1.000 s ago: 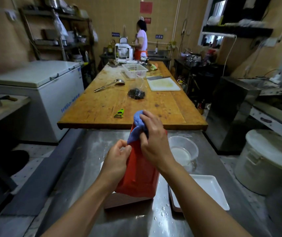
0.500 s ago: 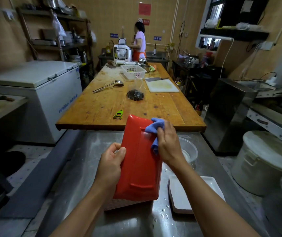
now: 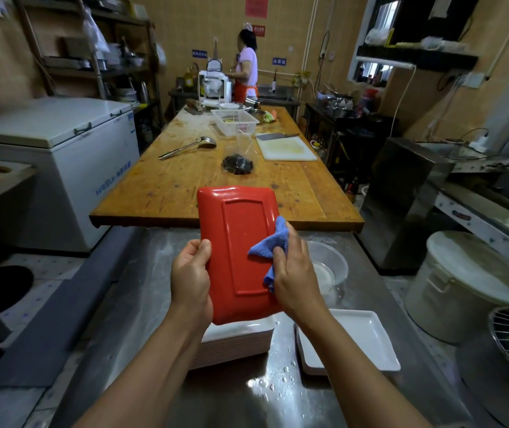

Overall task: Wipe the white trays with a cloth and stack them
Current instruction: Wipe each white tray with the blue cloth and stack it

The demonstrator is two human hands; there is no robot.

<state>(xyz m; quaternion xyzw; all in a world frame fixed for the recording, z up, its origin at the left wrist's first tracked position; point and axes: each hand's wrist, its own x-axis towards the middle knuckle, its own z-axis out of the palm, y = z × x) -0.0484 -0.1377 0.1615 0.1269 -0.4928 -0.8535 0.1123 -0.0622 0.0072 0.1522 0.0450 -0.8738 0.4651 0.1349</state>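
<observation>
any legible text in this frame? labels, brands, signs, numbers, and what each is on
Nothing can be read with confidence.
Chest freezer: blue lettering on its front, too blurred to read.
Red poster high on the back wall: text too small.
Small red sign below it: unreadable.
Two blue plaques and on the wall: white characters, too small.
Red tray, blue cloth, white trays: no text visible.

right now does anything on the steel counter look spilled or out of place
Water droplets lie scattered on the steel counter between the stack of trays and the single white tray. The tray being wiped shows a red underside, though the task speaks of white trays.
</observation>
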